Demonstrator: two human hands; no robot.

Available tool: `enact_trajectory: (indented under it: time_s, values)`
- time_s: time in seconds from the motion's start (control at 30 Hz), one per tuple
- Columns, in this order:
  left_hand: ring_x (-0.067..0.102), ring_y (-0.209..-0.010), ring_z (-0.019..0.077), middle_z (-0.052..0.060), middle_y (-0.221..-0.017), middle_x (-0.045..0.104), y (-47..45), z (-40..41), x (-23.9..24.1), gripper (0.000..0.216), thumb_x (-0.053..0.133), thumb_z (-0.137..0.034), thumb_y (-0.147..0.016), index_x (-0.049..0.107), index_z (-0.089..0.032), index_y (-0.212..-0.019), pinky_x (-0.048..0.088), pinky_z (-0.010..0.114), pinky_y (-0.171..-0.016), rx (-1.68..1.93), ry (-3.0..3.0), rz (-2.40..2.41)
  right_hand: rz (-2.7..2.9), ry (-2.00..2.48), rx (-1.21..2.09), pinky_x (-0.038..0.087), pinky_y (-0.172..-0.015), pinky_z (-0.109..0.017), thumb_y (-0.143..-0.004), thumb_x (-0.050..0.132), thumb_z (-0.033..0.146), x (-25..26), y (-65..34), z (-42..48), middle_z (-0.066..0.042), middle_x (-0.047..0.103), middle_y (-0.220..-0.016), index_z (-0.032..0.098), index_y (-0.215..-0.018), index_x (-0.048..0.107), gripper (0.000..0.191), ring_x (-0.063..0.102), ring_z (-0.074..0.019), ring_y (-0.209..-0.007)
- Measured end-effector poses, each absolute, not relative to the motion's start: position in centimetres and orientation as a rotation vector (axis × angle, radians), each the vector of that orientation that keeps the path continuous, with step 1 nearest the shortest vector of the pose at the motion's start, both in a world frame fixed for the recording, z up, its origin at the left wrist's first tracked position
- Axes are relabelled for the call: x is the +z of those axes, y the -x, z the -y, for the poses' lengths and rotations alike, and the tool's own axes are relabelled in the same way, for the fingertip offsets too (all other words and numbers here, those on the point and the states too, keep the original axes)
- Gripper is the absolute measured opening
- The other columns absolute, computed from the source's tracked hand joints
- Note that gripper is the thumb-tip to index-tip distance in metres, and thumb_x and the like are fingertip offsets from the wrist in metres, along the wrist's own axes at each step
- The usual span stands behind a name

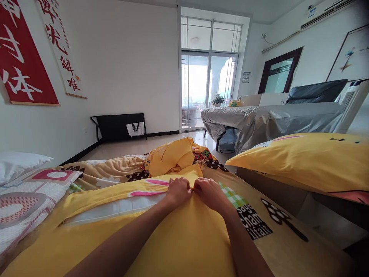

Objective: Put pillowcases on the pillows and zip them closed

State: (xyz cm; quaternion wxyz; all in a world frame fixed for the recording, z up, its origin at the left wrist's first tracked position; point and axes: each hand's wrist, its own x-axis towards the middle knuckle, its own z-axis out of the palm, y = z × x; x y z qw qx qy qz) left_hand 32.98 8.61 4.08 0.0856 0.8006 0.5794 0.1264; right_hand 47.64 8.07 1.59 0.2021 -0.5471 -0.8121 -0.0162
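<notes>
A yellow pillowcase (184, 234) with pink printed shapes lies in front of me on the bed. Its long opening gapes toward the left, and a white inner pillow (121, 204) shows through the slit. Near the right end of that opening, my left hand (178, 191) is closed in a pinch on the edge of the fabric. My right hand (208, 193) pinches the same edge just beside it, fingertips almost touching the left ones. Whether a zipper pull is between the fingers is hidden. Beyond my hands lies a crumpled yellow cloth (170, 156).
A patterned brown blanket (276, 238) covers the bed. Another yellow pillow (311, 161) rests at the right on a cardboard box (268, 188). At the left are a white pillow (20, 165) and a patterned quilted cover (31, 204). A plastic-draped table (259, 119) stands further back.
</notes>
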Motion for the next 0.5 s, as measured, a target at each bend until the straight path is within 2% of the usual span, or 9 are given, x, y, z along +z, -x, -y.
enact_trajectory:
  time_s: [0.3,0.5]
  values:
    - [0.063,-0.087,0.0225,0.007,-0.083,0.073,-32.1,-8.7,5.1,0.014,0.056,-0.019,-0.072,0.070,-0.017,-0.072,0.041,0.037,-0.085,0.424,-2.242,-1.771,2.237,1.565,-0.020,0.025,-0.062,-0.026,-0.089,0.046,0.015,1.6,-47.7,-8.0,-0.002,0.066,-0.087,0.019,-0.079,0.062,0.019,0.059,-0.0144,-0.078]
    - [0.062,-0.082,0.0192,0.003,-0.077,0.072,-31.3,-8.3,5.6,0.014,0.058,-0.018,-0.072,0.072,-0.018,-0.070,0.040,0.033,-0.082,0.489,-2.230,-1.752,2.240,1.548,0.063,0.031,-0.064,-0.025,-0.089,0.046,0.014,1.8,-47.5,-7.9,-0.003,0.064,-0.089,0.018,-0.082,0.062,0.018,0.058,-0.0141,-0.078]
